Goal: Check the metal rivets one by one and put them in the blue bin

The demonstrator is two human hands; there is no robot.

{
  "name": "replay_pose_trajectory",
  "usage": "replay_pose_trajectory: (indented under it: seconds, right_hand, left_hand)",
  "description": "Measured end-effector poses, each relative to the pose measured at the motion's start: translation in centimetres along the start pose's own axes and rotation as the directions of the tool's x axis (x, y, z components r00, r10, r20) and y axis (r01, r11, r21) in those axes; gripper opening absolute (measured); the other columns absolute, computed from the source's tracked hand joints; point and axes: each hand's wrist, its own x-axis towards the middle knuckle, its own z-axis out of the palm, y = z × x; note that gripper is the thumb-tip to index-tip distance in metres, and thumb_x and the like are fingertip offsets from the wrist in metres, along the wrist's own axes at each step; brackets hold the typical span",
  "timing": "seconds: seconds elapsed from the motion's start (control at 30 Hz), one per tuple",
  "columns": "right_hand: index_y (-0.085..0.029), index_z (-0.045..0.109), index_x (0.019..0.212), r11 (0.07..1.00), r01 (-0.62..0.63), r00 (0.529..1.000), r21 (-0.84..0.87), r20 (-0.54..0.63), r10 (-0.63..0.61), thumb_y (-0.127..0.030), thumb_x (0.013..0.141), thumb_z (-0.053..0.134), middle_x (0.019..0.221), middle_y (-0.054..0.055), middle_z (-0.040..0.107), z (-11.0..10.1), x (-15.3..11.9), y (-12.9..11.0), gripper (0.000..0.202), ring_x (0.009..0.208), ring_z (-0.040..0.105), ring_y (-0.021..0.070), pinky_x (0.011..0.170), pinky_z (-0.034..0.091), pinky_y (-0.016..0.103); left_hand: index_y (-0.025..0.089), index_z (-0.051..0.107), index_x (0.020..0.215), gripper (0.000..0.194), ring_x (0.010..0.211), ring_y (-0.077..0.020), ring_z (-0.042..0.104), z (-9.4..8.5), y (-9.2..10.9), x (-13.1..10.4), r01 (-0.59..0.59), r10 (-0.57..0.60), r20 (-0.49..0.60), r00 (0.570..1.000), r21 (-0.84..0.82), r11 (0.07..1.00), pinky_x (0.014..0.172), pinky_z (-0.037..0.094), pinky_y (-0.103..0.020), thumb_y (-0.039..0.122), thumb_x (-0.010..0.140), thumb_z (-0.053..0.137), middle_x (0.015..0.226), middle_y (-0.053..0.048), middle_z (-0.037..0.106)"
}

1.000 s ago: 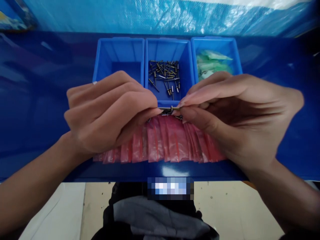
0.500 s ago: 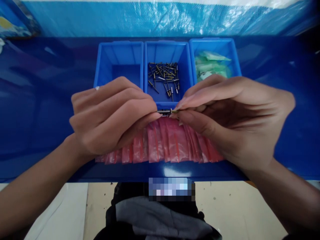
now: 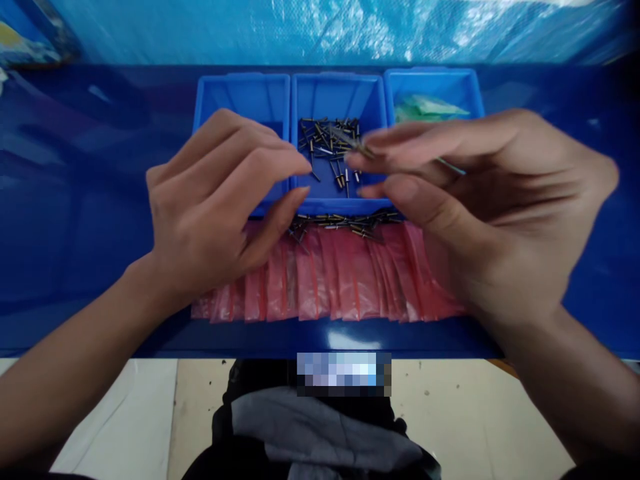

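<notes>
My left hand (image 3: 225, 193) hovers in front of the left blue bin, palm down. Its thumb and forefinger stand apart with nothing between them. At the fingertips of my right hand (image 3: 480, 193) is a slim pop rivet (image 3: 366, 149), blurred and slanting over the middle bin. The right thumb is apart from the forefinger, and the exact grip is unclear. Loose pop rivets (image 3: 330, 140) lie in the middle blue bin (image 3: 345, 203). A row of more rivets (image 3: 340, 220) rests below it, along the top of several overlapping pink plastic bags (image 3: 320, 280).
The left blue bin (image 3: 243, 90) is partly behind my left hand. Green plastic bags (image 3: 425, 108) lie in the right blue bin (image 3: 430, 77). Under everything is a glossy blue table (image 3: 90, 267), its front edge near my lap. A blue sheet (image 3: 200, 33) hangs behind.
My hands have drawn apart and risen a little. The left fingers have let go of the rivet, which is now at the right fingertips. The rivets along the bags have come into view.
</notes>
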Motion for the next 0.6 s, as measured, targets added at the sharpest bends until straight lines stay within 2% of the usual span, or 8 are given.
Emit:
replay_pose_trajectory:
  seconds: [0.07,0.1,0.17,0.2,0.27,0.33,0.43,0.6]
  right_hand:
    - [-0.033,0.078,0.121,1.0,0.007,0.996,-0.029,0.084,-0.005,-0.009,0.1,0.064,0.13,0.003,0.076,-0.6,0.1,0.1,0.035,0.138,0.068,0.0293,0.103,0.07,0.047]
    - [-0.033,0.077,0.124,0.995,0.055,0.989,-0.087,0.143,-0.042,-0.009,0.1,0.064,0.133,0.002,0.076,-0.9,0.2,0.2,0.036,0.137,0.069,0.0281,0.102,0.07,0.045]
    - [-0.031,0.077,0.121,0.916,0.293,0.936,-0.274,0.279,-0.216,-0.011,0.099,0.068,0.124,0.003,0.08,-1.5,0.3,0.5,0.031,0.117,0.078,0.0252,0.09,0.071,0.039]
    - [-0.027,0.077,0.117,0.814,0.458,0.869,-0.356,0.372,-0.326,-0.011,0.098,0.071,0.115,0.003,0.082,-1.7,0.4,0.7,0.025,0.104,0.08,0.0243,0.082,0.07,0.038]
    - [-0.019,0.077,0.111,0.555,0.724,0.676,-0.409,0.577,-0.457,-0.012,0.099,0.071,0.102,0.006,0.083,-1.7,0.4,1.2,0.015,0.088,0.08,0.0234,0.066,0.065,0.036]
    - [-0.011,0.077,0.113,0.401,0.83,0.546,-0.387,0.71,-0.444,-0.01,0.102,0.064,0.103,0.009,0.083,-1.4,0.4,1.6,0.017,0.086,0.08,0.0238,0.059,0.061,0.036]
    - [-0.007,0.077,0.116,0.337,0.837,0.534,-0.431,0.775,-0.337,-0.005,0.103,0.056,0.104,0.012,0.082,-0.7,0.1,1.8,0.025,0.087,0.078,0.0233,0.063,0.061,0.036]
    - [-0.01,0.079,0.106,0.282,0.842,0.537,-0.461,0.768,-0.348,-0.006,0.102,0.059,0.092,0.008,0.078,-0.4,-0.2,1.7,0.021,0.08,0.072,0.0214,0.064,0.057,0.035]
  left_hand:
    - [0.017,0.069,0.121,0.018,0.126,-0.023,0.073,0.3,-0.5,-0.1,0.008,-0.011,0.06,0.998,0.049,0.999,0.11,0.065,-0.039,0.023,0.104,0.068,0.128,-0.006,0.077]
    - [0.018,0.069,0.122,0.02,0.131,-0.023,0.071,0.4,-0.8,-0.2,-0.011,0.006,0.08,0.997,0.057,0.998,0.114,0.064,-0.038,0.025,0.104,0.069,0.134,-0.006,0.075]
    - [0.019,0.071,0.127,0.029,0.136,-0.0243,0.069,0.6,-1.5,-0.5,-0.098,0.094,0.099,0.991,0.043,0.994,0.117,0.063,-0.036,0.033,0.102,0.074,0.141,-0.006,0.073]
    - [0.019,0.07,0.129,0.032,0.137,-0.0247,0.069,0.6,-1.8,-0.6,-0.129,0.124,0.099,0.987,0.04,0.991,0.118,0.063,-0.036,0.035,0.101,0.075,0.143,-0.007,0.072]
    - [0.019,0.07,0.132,0.036,0.135,-0.0245,0.07,0.5,-2.2,-0.6,-0.157,0.153,0.096,0.984,0.033,0.987,0.117,0.063,-0.037,0.035,0.101,0.075,0.143,-0.007,0.072]
    - [0.02,0.07,0.133,0.036,0.134,-0.024,0.071,0.3,-2.3,-0.5,-0.171,0.169,0.085,0.982,0.022,0.985,0.116,0.064,-0.037,0.034,0.1,0.076,0.141,-0.007,0.072]
    - [0.019,0.07,0.133,0.036,0.133,-0.0247,0.071,0.2,-2.1,-0.3,-0.187,0.185,0.08,0.979,0.009,0.982,0.114,0.065,-0.038,0.031,0.1,0.076,0.14,-0.009,0.073]
    - [0.017,0.072,0.129,0.03,0.131,-0.0237,0.072,0.2,-1.7,-0.2,-0.176,0.175,0.074,0.982,0.016,0.984,0.113,0.065,-0.036,0.025,0.1,0.075,0.136,-0.009,0.075]
